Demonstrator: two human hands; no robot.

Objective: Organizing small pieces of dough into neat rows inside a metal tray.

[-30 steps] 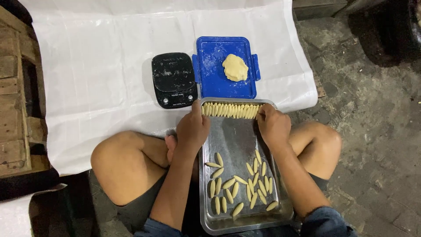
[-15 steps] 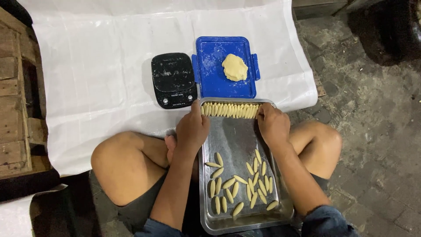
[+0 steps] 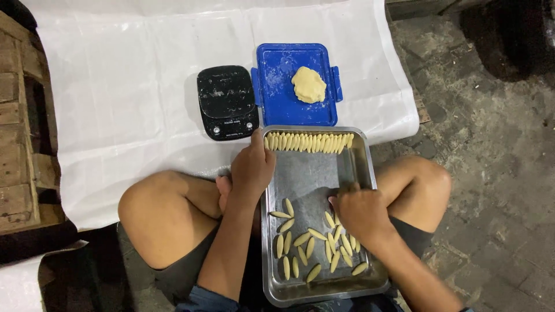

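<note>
We are sitting cross-legged with a metal tray (image 3: 364, 156) on our lap. Our left hand (image 3: 251, 167) is resting loosely curled at the left end of the neat row of dough pieces (image 3: 308, 142) along the tray's far edge. Our right hand (image 3: 359, 212) is hovering over the loose dough pieces (image 3: 300, 238); we cannot tell whether it is pinching 1. A careless nudge could be squashing the soft pieces or knocking the row crooked. The tray's near edge is cut off, and the right fingertips are hidden.
</note>
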